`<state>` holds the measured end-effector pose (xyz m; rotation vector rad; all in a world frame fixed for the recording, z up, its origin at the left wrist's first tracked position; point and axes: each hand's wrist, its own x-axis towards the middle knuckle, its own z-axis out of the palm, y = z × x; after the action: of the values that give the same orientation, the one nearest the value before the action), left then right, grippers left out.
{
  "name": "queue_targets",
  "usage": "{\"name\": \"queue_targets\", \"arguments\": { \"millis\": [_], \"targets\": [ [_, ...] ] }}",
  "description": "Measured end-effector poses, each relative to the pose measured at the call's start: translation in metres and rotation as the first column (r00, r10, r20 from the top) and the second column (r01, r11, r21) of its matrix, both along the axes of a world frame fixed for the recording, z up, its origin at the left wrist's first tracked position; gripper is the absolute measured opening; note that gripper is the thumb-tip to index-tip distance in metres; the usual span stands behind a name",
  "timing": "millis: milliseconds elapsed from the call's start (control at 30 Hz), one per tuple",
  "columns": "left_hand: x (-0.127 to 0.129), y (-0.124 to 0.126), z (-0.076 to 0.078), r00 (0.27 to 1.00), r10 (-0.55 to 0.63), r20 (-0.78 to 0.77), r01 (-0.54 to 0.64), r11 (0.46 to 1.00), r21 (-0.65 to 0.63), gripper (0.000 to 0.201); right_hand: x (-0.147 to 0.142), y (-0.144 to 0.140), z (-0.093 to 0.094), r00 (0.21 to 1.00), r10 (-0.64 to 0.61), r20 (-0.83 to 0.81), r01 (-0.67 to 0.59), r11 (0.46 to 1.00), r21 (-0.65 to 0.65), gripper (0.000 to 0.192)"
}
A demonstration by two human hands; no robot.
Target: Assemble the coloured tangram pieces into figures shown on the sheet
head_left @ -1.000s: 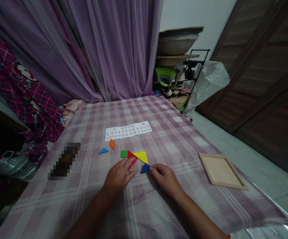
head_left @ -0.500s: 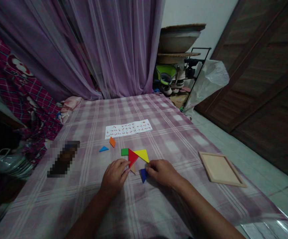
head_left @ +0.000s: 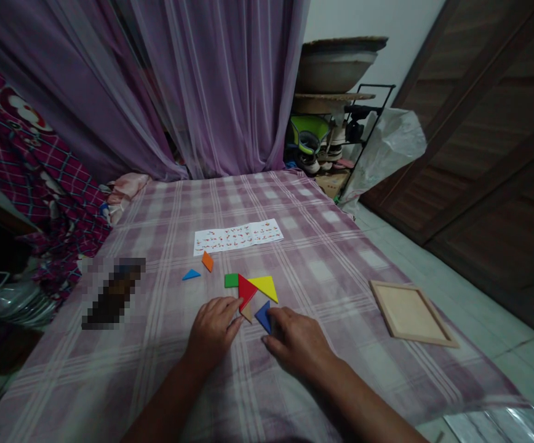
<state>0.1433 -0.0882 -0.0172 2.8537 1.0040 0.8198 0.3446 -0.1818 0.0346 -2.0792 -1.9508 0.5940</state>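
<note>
Hands flat on the checked cloth (head_left: 322, 246): I see my left hand (head_left: 212, 327) with fingers loosely spread, tips touching the red triangle (head_left: 246, 289), my right hand (head_left: 294, 337) pressing fingertips on the blue piece (head_left: 263, 315), gripping nothing, tan piece (head_left: 247, 314) between them.

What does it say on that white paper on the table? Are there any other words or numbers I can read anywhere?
White paper strip on the checked cloth: rows of small red marks, too small and blurred to read.
Coloured puzzle pieces, such as the yellow triangle and the blue piece: no writing.
Wooden tray: no writing.
Patterned red fabric at left: pictures only, no legible words.
</note>
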Motion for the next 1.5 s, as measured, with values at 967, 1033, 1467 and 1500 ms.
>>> {"name": "queue_targets", "arguments": {
  "millis": [967,1033,1467,1500],
  "targets": [
    [0.001,-0.002,0.003,1.0,-0.013,-0.027,0.014,1.0,0.016,0.027,-0.01,0.025,-0.023,0.989,-0.017,0.145,-0.003,0.991,0.136,0.027],
    [0.001,-0.002,0.003,1.0,-0.012,-0.024,0.012,1.0,0.011,0.027,-0.009,0.025,-0.022,0.989,-0.01,0.145,-0.008,0.992,0.125,0.027],
    [0.003,-0.003,0.005,1.0,-0.003,-0.011,0.003,1.0,0.016,0.026,-0.007,0.022,-0.016,0.992,0.026,0.123,-0.039,0.994,0.101,0.029],
    [0.002,-0.004,0.005,1.0,0.0,-0.006,0.0,1.0,0.02,0.026,-0.007,0.022,-0.016,0.992,0.03,0.12,-0.042,0.994,0.103,0.028]
  ]
}}
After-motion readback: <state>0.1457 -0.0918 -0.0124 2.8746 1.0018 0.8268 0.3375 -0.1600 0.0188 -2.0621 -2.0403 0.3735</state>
